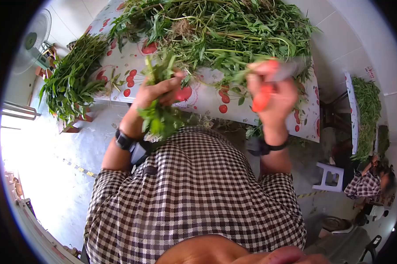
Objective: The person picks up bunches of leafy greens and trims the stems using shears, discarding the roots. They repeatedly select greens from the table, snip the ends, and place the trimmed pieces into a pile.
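Your left hand (156, 92) clenches a bunch of leafy greens (159, 115) at nine o'clock. Your right hand (272, 94), at three o'clock, grips an orange-handled knife (269, 88) beside the heaped stems (216, 31) on the table (203, 99).

Fisheye view: circular field, black vignette in all four corners, straight lines bowed toward the rim. Daylight, bright overall. Strongest light enters from the left, where the floor (53, 176) is blown out to near white and detail is lost. The wall fan (33, 39) sits in this washed-out zone with low contrast. Counter (207, 99) evenly lit; shadows soft, with a darker band beneath its near edge. Right hand (271, 94) shows motion blur, and the orange-handled tool (262, 99) in it is smeared. Left hand (156, 92) sharper. Right periphery dimmer; the person (370, 182) seated there is small and compressed by edge distortion.
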Motion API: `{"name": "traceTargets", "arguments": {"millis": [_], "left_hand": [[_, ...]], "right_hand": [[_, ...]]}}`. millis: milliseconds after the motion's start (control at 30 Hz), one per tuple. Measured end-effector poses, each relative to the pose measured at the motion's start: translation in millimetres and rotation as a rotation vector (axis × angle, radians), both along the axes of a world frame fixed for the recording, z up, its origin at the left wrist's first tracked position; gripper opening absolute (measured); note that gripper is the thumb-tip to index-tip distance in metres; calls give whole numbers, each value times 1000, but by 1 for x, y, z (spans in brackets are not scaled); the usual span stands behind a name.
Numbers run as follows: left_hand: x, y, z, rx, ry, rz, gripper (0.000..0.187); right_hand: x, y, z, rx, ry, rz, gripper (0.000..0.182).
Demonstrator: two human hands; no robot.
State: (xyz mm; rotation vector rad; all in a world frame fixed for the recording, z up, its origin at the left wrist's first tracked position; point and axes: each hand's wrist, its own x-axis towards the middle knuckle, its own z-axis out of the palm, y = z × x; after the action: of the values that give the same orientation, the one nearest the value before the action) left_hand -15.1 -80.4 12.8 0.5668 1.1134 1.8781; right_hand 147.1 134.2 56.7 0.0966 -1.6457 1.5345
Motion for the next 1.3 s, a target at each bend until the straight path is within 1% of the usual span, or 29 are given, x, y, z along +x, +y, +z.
{"name": "traceTargets", "arguments": {"millis": [33, 67, 100, 133, 200, 300, 333, 367, 433, 467, 500, 533, 633, 667, 767, 833, 867, 933, 1000, 1033, 1100, 1133, 1200, 1300], "left_hand": [[2, 11, 1, 18, 89, -35, 33], [5, 24, -1, -11, 178, 13, 37], [8, 33, -1, -37, 269, 59, 41], [11, 31, 7, -107, 321, -9, 44], [11, 47, -23, -31, 473, 38, 38], [11, 54, -42, -112, 402, -5, 35], [3, 55, -55, -172, 464, -23, 34], [-2, 55, -67, -128, 541, -40, 35], [-6, 56, -70, -32, 688, -64, 36], [-6, 60, -72, 72, 568, -88, 42], [1, 64, -63, 173, 445, -109, 47], [11, 69, -59, 122, 271, -70, 49], [14, 68, -25, -50, 297, -71, 41], [13, 76, -27, 81, 208, -52, 34], [3, 78, -18, 189, 146, 10, 30], [4, 79, -15, 182, 151, 2, 31], [4, 82, -15, 182, 156, 0, 31], [6, 86, -10, 175, 125, -14, 31], [-1, 89, -7, 208, 172, 33, 30], [-4, 91, -6, 222, 196, 58, 29], [-12, 89, -2, 208, 138, 114, 25], [-14, 87, 0, 211, 123, 135, 25], [-19, 84, 1, 231, 122, 185, 21], [-25, 79, 0, 307, 107, 137, 18]], "right_hand": [[-10, -14, 6, 434, -44, -224, 24], [-19, -22, -1, 524, -128, -213, 23], [-27, -31, -6, 589, -116, -236, 21], [-32, -39, -8, 573, -114, -228, 21], [-36, -48, -11, 579, -106, -250, 21], [-35, -49, -21, 582, -104, -241, 21], [-33, -48, -24, 586, -123, -223, 20], [-28, -48, -25, 490, -161, -133, 19], [-20, -49, -26, 293, -232, 42, 18], [-19, -47, -31, 248, -242, 36, 17], [-19, -45, -39, 203, -254, 32, 16], [-19, -44, -44, 157, -266, 29, 15], [-14, -43, -41, -111, -67, 147, 15], [-9, -29, -46, -127, -53, 154, 14], [-12, 3, -54, -297, -63, -45, 10], [-22, 36, -66, -285, -136, -68, 11], [-27, 48, -71, -268, -133, -95, 11], [-29, 66, -67, -119, -302, -119, 13], [-32, 81, -65, 37, -436, -164, 18], [-32, 89, -62, 173, -484, -245, 20], [-32, 97, -52, 447, -573, -409, 24], [-30, 96, -43, 560, -537, -486, 25], [-27, 100, -30, 622, -555, -520, 23], [-25, 99, -21, 690, -553, -575, 19]]}}
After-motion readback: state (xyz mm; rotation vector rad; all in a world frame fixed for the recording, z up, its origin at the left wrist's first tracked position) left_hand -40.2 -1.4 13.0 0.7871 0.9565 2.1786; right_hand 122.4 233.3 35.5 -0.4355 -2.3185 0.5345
